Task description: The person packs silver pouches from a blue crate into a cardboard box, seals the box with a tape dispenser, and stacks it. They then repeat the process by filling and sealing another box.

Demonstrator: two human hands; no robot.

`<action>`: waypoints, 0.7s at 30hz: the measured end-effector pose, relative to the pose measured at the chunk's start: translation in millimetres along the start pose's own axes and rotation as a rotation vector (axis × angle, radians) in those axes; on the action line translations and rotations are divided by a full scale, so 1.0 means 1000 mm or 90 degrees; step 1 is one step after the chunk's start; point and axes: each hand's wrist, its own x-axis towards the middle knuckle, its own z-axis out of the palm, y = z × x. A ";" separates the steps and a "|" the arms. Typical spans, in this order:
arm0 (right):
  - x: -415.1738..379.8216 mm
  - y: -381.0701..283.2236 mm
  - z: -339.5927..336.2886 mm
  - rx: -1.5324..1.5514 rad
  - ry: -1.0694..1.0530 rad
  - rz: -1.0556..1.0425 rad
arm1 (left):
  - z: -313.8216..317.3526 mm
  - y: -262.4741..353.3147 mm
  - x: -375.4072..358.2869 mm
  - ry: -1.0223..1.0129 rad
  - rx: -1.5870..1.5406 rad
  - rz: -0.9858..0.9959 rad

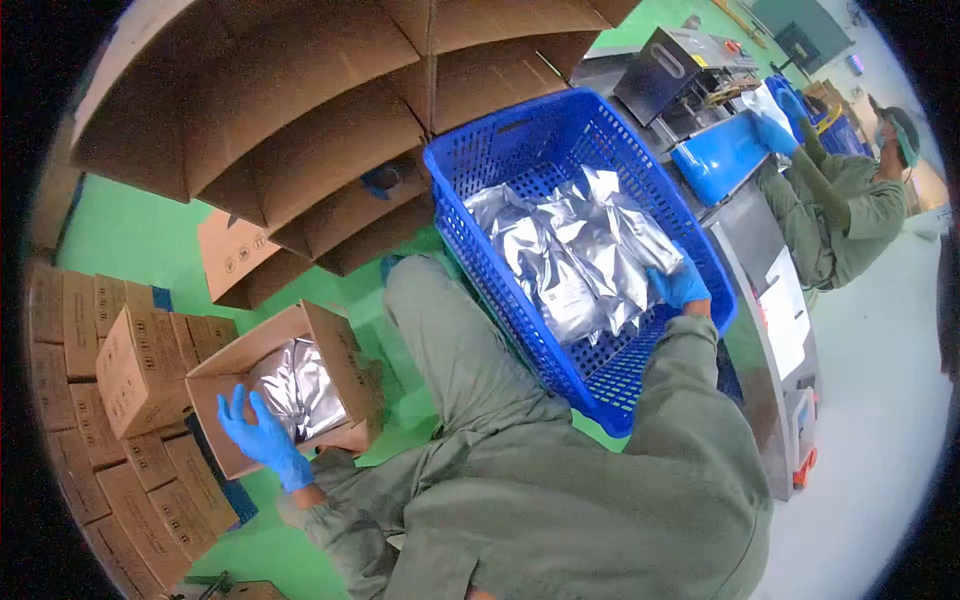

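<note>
My left hand (pixel 262 432), in a blue glove, is open with its fingers spread at the near side of an open cardboard box (pixel 345 365). Inside that box lie shiny silver foil pouches (pixel 298 388). On my other side, a blue plastic crate (pixel 470 165) holds several silver foil pouches (pixel 570 265), crumpled and lying side by side. My right hand (pixel 683 282), also gloved in blue, reaches into the crate and is closed on the end of the rightmost silver foil pouch (pixel 640 235). Part of its fingers is hidden against the foil.
Large open cardboard boxes (pixel 300 90) stand beyond the crate. Stacked closed cartons (pixel 150 370) fill the left. At right, a metal worktable (pixel 740 235) carries papers (pixel 785 315), a blue tray (pixel 718 160) and a machine (pixel 665 75). A co-worker (pixel 850 205) handles a white bag there.
</note>
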 end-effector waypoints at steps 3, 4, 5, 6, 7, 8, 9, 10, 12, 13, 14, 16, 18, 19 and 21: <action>0.011 -0.010 0.026 0.677 0.134 0.236 | 0.019 -0.005 -0.006 -0.055 -0.077 0.054; 0.019 -0.024 0.028 0.636 0.205 0.235 | 0.027 0.007 -0.010 -0.080 -0.139 0.063; 0.026 -0.059 0.028 0.597 0.275 0.231 | 0.036 0.022 -0.012 -0.146 -0.228 0.045; 0.032 -0.100 0.026 0.450 0.326 0.159 | 0.040 0.046 -0.012 -0.216 -0.314 0.031; 0.038 -0.138 0.025 0.372 0.318 0.041 | 0.043 0.073 -0.014 -0.289 -0.383 0.023; 0.035 -0.193 0.024 0.312 0.316 0.025 | 0.041 0.111 -0.015 -0.368 -0.452 0.016; 0.036 -0.226 0.036 0.347 0.339 -0.059 | 0.039 0.146 -0.015 -0.420 -0.525 0.019; 0.022 -0.260 0.041 0.124 0.271 -0.080 | 0.035 0.178 -0.017 -0.477 -0.598 0.021; -0.011 -0.316 0.054 0.037 0.140 -0.241 | 0.023 0.235 -0.024 -0.465 -0.742 -0.002; -0.043 -0.365 0.051 -0.075 0.101 -0.340 | 0.016 0.255 -0.025 -0.436 -0.884 -0.037; -0.061 -0.382 0.054 0.032 0.036 -0.442 | 0.004 0.268 -0.019 -0.434 -0.861 -0.056; -0.072 -0.374 0.048 0.218 -0.083 -0.407 | -0.004 0.267 -0.007 -0.342 -0.773 -0.148; -0.047 -0.318 0.035 0.343 -0.033 -0.102 | -0.015 0.227 0.019 -0.262 -0.862 -0.188; -0.027 -0.273 0.034 0.246 0.269 -0.150 | -0.024 0.214 0.020 -0.183 -0.799 -0.155; 0.000 -0.143 0.017 -0.197 0.372 0.316 | -0.044 0.182 0.027 -0.115 -0.662 -0.139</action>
